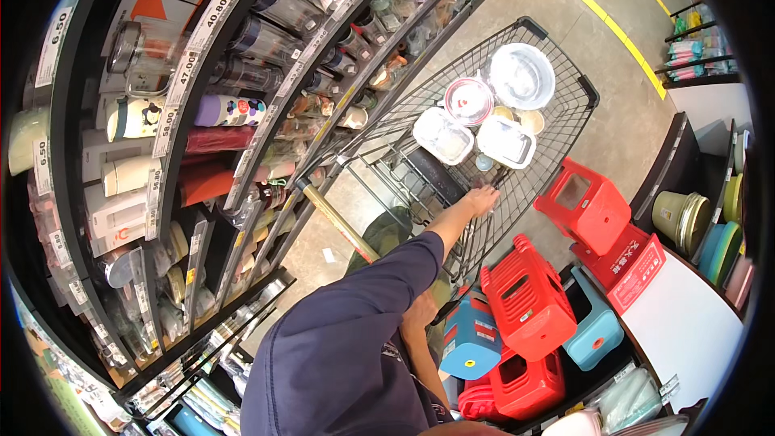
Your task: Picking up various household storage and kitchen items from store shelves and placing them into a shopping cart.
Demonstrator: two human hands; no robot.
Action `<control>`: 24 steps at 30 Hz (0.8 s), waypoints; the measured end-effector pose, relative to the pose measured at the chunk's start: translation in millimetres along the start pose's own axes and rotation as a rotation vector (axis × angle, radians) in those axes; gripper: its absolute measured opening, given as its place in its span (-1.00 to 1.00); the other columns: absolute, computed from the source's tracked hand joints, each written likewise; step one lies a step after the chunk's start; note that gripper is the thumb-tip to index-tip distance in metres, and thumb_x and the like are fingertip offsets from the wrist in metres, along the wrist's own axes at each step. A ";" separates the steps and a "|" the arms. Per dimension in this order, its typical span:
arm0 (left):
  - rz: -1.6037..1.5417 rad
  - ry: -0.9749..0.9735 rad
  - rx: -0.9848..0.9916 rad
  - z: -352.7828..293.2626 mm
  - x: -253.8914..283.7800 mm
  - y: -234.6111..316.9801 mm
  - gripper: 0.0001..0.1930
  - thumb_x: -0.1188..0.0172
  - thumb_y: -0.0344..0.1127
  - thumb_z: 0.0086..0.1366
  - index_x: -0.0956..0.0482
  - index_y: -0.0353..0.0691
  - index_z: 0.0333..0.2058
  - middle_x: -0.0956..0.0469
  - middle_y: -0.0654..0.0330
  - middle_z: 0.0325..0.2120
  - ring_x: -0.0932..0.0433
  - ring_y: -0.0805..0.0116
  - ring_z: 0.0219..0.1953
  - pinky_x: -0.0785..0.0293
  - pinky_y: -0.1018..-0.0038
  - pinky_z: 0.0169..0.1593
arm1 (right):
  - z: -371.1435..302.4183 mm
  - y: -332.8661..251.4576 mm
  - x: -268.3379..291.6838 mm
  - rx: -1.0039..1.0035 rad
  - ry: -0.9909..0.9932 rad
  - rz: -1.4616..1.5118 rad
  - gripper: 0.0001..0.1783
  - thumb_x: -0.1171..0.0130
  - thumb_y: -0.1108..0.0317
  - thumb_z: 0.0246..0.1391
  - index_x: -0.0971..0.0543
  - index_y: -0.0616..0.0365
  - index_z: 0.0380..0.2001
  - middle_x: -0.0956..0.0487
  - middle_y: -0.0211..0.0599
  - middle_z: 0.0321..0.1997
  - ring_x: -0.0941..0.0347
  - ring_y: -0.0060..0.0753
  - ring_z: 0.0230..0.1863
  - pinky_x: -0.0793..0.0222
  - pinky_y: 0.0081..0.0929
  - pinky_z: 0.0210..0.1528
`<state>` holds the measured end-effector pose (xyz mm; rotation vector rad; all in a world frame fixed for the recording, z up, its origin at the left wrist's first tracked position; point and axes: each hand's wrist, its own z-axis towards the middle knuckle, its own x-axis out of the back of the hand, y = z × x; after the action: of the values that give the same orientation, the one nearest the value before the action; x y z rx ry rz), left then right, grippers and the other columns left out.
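Observation:
My left hand (pixel 482 200) reaches over the near end of a black wire shopping cart (pixel 557 145), fingers loosely apart and pointing down. Nothing shows in it; whether it touches the wire I cannot tell. Just beyond are two white-rimmed rectangular containers (pixel 507 145), a round container with a red rim (pixel 468 102) and a large clear round tub (pixel 521 77). A small round item (pixel 483 163) lies nearest the hand. Close to my body, below the left arm, is my right hand (pixel 418 313), its fingers mostly hidden. Neither hand is on the cart handle (pixel 335 218).
Shelves of bottles and cups (pixel 230 111) line the left. On the right stand red plastic stools (pixel 529 299), a blue stool (pixel 471 335) and a red box (pixel 626 266), close to the cart's side. Bowls (pixel 682 220) sit on a far-right shelf. A yellow floor line (pixel 601 16) runs beyond the cart.

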<state>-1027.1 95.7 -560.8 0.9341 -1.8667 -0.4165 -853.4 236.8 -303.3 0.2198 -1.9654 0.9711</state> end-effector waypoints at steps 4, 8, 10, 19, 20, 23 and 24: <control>0.067 -0.067 0.046 -3.9 6.5 9.3 -0.54 -0.10 -0.32 0.16 -0.24 -0.25 0.04 -0.31 -0.02 0.06 -0.24 0.07 0.18 -0.33 0.24 0.12 | -4.6 4.7 -7.9 0.045 0.056 0.001 -0.89 -0.08 0.34 -0.25 -0.43 0.14 -0.63 -0.41 -0.25 -0.55 -0.40 -0.16 -0.49 -0.33 -0.25 -0.50; 0.218 -0.120 0.103 -13.6 22.1 19.1 -0.52 -0.15 -0.35 0.08 -0.32 -0.32 0.00 -0.33 -0.04 0.05 -0.30 0.02 0.15 -0.35 0.21 0.10 | -8.4 2.5 -11.2 0.007 0.001 -0.121 -0.84 -0.02 0.32 -0.07 -0.41 0.10 -0.64 -0.42 -0.26 -0.56 -0.41 -0.16 -0.51 -0.31 -0.22 -0.54; 0.165 -0.107 0.086 -19.7 40.5 24.6 -0.56 -0.15 -0.35 0.06 -0.36 -0.32 -0.05 -0.36 -0.06 0.03 -0.36 0.01 0.10 -0.38 0.21 0.07 | -6.4 -2.8 -9.5 0.024 0.012 -0.172 -0.80 0.02 0.31 0.01 -0.40 0.09 -0.64 -0.42 -0.27 -0.58 -0.41 -0.16 -0.53 -0.30 -0.21 -0.56; -0.409 0.260 -0.146 -151.8 191.2 82.9 -0.76 -0.12 -0.25 0.09 -0.47 -0.28 -0.31 -0.54 0.07 -0.57 -0.54 0.12 -0.45 -0.42 0.27 -0.37 | -4.1 -2.8 -0.3 0.031 0.053 -0.145 -0.61 0.14 0.19 0.16 -0.46 0.16 -0.63 -0.49 -0.03 -0.64 -0.44 0.07 -0.61 -0.31 -0.07 -0.56; -0.485 0.311 -0.145 -177.3 210.2 83.2 -0.79 -0.12 -0.26 0.11 -0.48 -0.25 -0.32 -0.54 0.08 -0.59 -0.54 0.15 -0.49 -0.41 0.29 -0.40 | -2.3 -2.2 1.1 0.046 0.049 -0.145 -0.61 0.14 0.19 0.16 -0.46 0.16 -0.63 -0.49 -0.03 -0.64 -0.44 0.07 -0.61 -0.31 -0.07 -0.56; -0.404 0.652 -0.062 -246.1 241.5 72.7 -0.84 -0.12 -0.30 0.15 -0.51 -0.22 -0.32 -0.56 0.07 -0.50 -0.58 0.22 -0.40 -0.47 0.36 -0.31 | -1.7 0.2 9.4 0.060 0.067 -0.264 -0.61 0.11 0.21 0.15 -0.47 0.15 -0.68 -0.51 -0.09 -0.63 -0.45 0.00 -0.62 -0.33 -0.11 -0.56; -0.464 0.679 -0.008 -259.1 237.1 50.7 -0.85 -0.11 -0.34 0.16 -0.51 -0.23 -0.30 -0.57 0.07 -0.45 -0.59 0.25 -0.37 -0.48 0.38 -0.28 | -0.5 1.9 10.4 0.071 0.067 -0.266 -0.61 0.11 0.21 0.15 -0.47 0.15 -0.68 -0.51 -0.09 -0.63 -0.45 0.00 -0.62 -0.33 -0.11 -0.56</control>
<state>-877.4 -21.9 -261.4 1.3104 -1.0308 -0.3218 -860.0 240.7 -296.0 0.4703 -1.7881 0.8632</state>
